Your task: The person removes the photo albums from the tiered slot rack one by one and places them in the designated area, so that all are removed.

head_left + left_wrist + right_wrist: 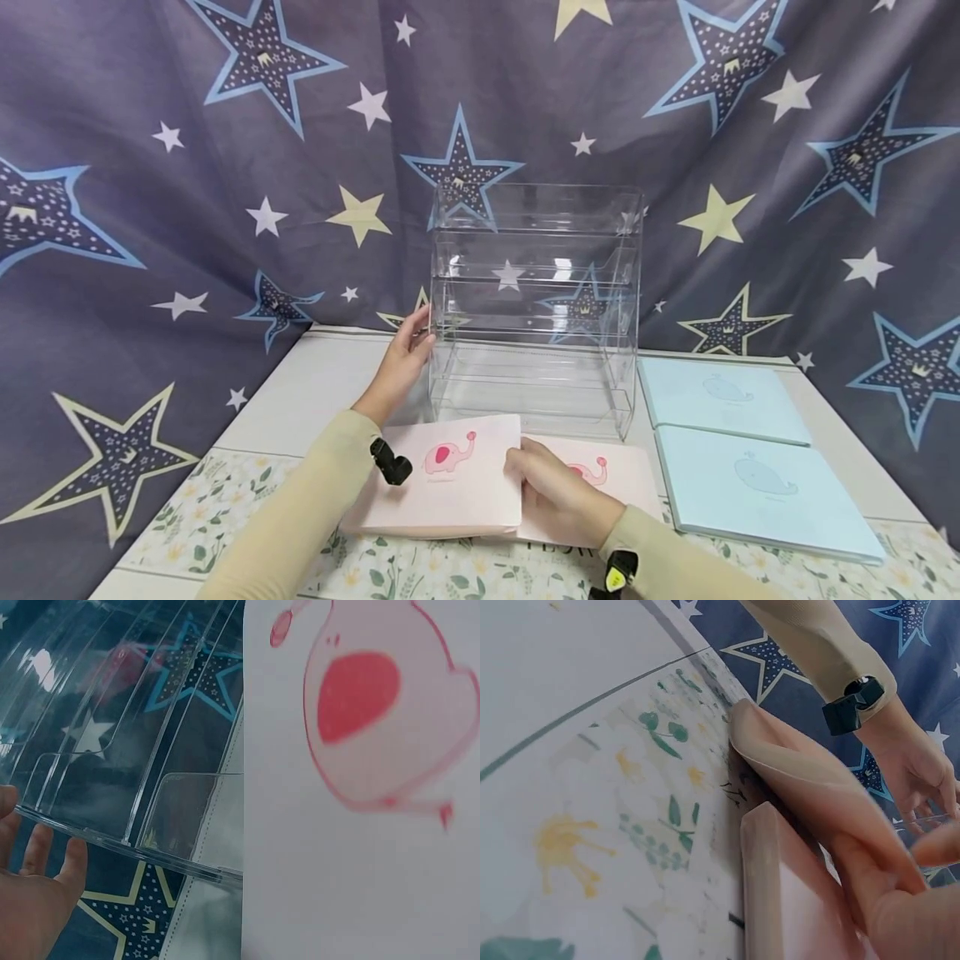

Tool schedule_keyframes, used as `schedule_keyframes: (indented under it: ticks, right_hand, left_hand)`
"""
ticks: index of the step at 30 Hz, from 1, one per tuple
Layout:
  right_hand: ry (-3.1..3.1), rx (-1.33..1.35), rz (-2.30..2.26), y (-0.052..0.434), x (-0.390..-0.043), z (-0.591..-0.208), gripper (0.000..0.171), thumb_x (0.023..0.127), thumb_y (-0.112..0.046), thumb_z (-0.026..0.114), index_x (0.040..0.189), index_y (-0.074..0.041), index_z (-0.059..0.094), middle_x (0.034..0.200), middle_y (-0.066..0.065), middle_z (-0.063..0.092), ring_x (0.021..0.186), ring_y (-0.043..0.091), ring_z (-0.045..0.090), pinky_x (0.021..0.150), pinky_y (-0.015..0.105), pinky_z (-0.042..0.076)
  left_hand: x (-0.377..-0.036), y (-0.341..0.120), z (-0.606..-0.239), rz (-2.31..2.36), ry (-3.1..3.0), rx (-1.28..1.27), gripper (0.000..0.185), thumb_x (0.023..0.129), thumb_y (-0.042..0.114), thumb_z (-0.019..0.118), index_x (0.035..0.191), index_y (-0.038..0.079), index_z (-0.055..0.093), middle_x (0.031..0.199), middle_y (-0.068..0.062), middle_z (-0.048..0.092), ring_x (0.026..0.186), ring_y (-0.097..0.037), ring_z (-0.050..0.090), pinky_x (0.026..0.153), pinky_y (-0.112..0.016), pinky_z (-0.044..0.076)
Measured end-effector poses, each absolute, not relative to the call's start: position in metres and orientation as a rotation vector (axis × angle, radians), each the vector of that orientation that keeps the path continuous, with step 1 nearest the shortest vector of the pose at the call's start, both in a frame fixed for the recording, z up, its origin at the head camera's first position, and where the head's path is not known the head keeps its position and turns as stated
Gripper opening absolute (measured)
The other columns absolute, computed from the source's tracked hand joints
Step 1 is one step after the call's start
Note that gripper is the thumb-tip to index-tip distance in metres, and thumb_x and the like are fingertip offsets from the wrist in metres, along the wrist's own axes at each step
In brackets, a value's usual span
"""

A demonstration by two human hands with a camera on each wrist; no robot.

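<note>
A clear acrylic tiered rack [536,308] stands at the middle of the table. My left hand [418,332] rests with straight fingers against its left side wall; in the left wrist view the hand [34,900] lies just beside the rack's edge [127,832]. My right hand [527,468] pinches the right edge of a pink elephant book [450,479], which lies partly over a second pink book [626,475]. The right wrist view shows the held pink book [802,769] raised and bent above the lower one [761,892].
Two pale blue whale books [723,396] [765,492] lie flat to the right of the rack. A flowered cloth [225,500] covers the table's front. A star-patterned curtain [187,208] hangs behind.
</note>
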State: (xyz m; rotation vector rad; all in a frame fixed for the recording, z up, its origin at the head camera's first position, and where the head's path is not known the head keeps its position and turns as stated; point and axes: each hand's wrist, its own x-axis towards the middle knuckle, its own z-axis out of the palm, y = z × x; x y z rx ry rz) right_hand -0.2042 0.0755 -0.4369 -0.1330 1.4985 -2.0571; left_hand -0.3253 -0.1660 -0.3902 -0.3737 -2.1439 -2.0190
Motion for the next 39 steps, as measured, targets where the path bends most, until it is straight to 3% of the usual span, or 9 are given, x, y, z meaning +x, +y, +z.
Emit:
schedule_keyframes:
  ticks: [4,10,16,21,31,39]
  right_hand:
    - [1.577,-0.207,-1.976,0.071,-0.206,-0.437,0.067,0.082,0.005,0.053,0.145,0.008,0.032,0.129,0.019,0.056,0.114,0.025,0.057,0.098,0.038,0.048]
    - [1.869,-0.474,-1.745,0.062,-0.212,-0.438,0.054,0.091,0.004,0.061,0.139,0.011,0.038,0.109,0.015,0.069,0.096,0.023,0.067,0.083,0.034,0.056]
    - [1.987,-0.596,-1.653,0.057,-0.216,-0.439,0.056,0.093,0.004,0.063,0.141,0.013,0.035,0.109,0.017,0.07,0.091,0.022,0.069,0.075,0.03,0.056]
    - [2.03,-0.583,-1.632,0.054,-0.217,-0.441,0.054,0.093,0.004,0.064,0.139,0.012,0.037,0.104,0.016,0.071,0.085,0.021,0.069,0.069,0.029,0.056]
    - [1.997,-0.356,-1.718,0.036,-0.209,-0.445,0.04,0.091,0.008,0.062,0.126,0.006,0.042,0.102,0.015,0.064,0.088,0.027,0.069,0.075,0.036,0.059]
    - [1.974,-0.318,-1.774,0.028,-0.207,-0.444,0.038,0.091,0.01,0.06,0.123,0.009,0.041,0.102,0.018,0.063,0.086,0.03,0.07,0.075,0.038,0.059]
  left_hand:
    - [-0.325,-0.167,-0.39,-2.012,-2.149,-0.385,0.055,0.106,0.003,0.044,0.158,0.01,0.027,0.156,-0.018,0.031,0.141,-0.034,0.036,0.112,-0.051,0.032]
    - [-0.324,-0.167,-0.39,-2.007,-2.162,-0.383,0.055,0.107,0.004,0.044,0.158,0.011,0.027,0.156,-0.016,0.031,0.14,-0.032,0.037,0.113,-0.05,0.032]
    - [-0.323,-0.165,-0.39,-2.012,-2.157,-0.379,0.055,0.107,0.003,0.044,0.158,0.01,0.027,0.156,-0.015,0.031,0.14,-0.033,0.036,0.112,-0.051,0.032]
    - [-0.325,-0.165,-0.39,-2.026,-2.141,-0.382,0.054,0.106,0.002,0.044,0.158,0.009,0.028,0.156,-0.017,0.032,0.14,-0.035,0.036,0.112,-0.052,0.033]
    - [-0.326,-0.164,-0.391,-2.019,-2.144,-0.367,0.054,0.106,0.002,0.044,0.158,0.01,0.028,0.156,-0.016,0.032,0.14,-0.034,0.037,0.111,-0.053,0.033]
    - [-0.326,-0.165,-0.391,-1.994,-2.151,-0.378,0.054,0.106,0.003,0.044,0.158,0.011,0.029,0.155,-0.016,0.033,0.14,-0.034,0.037,0.11,-0.051,0.033]
